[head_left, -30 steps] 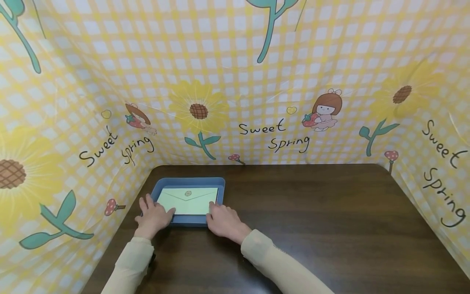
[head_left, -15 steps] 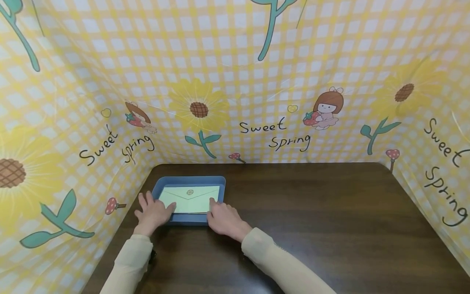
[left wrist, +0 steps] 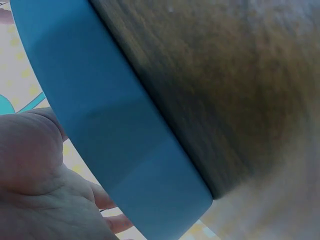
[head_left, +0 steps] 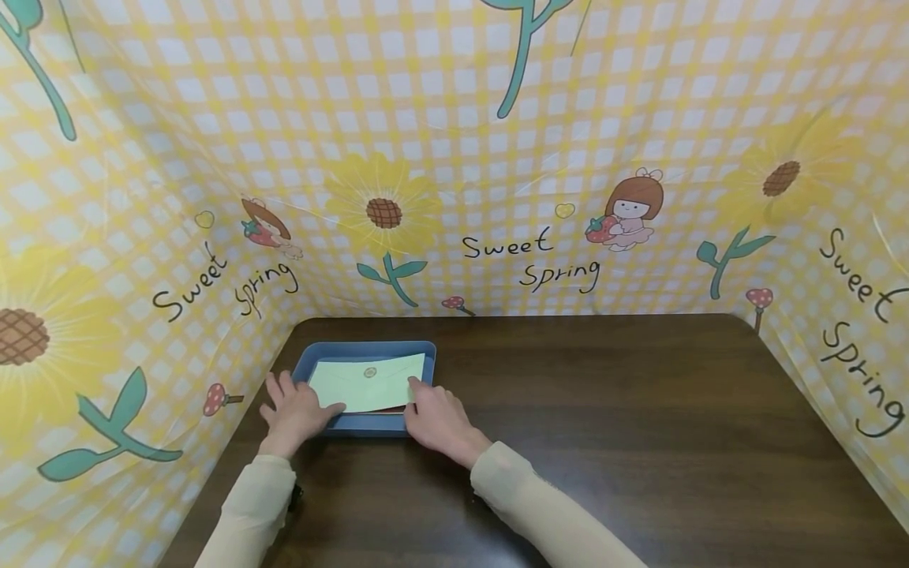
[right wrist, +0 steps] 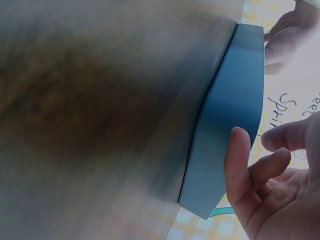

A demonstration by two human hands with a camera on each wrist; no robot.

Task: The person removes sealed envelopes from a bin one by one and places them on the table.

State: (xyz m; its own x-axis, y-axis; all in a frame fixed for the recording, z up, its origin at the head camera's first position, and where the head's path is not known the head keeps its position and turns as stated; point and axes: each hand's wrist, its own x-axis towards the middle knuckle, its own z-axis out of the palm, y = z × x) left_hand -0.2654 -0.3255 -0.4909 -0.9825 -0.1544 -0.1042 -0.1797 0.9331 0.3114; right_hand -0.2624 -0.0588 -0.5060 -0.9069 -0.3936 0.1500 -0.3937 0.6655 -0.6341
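Raised at its three o'clock end since the earlier frame, the pale green envelope (head_left: 362, 388) is now slanted inside the blue tray (head_left: 365, 426), which is set at ten o'clock on the dark tabletop (head_left: 604, 426). That end is pinched by the right hand (head_left: 442, 420), its fingers curled. The tray's eight o'clock side is overlapped by the left hand (head_left: 294, 412), loosely spread and ungripping. At five o'clock, under the envelope's edge, a thin reddish-brown strip (head_left: 390, 411) is exposed.
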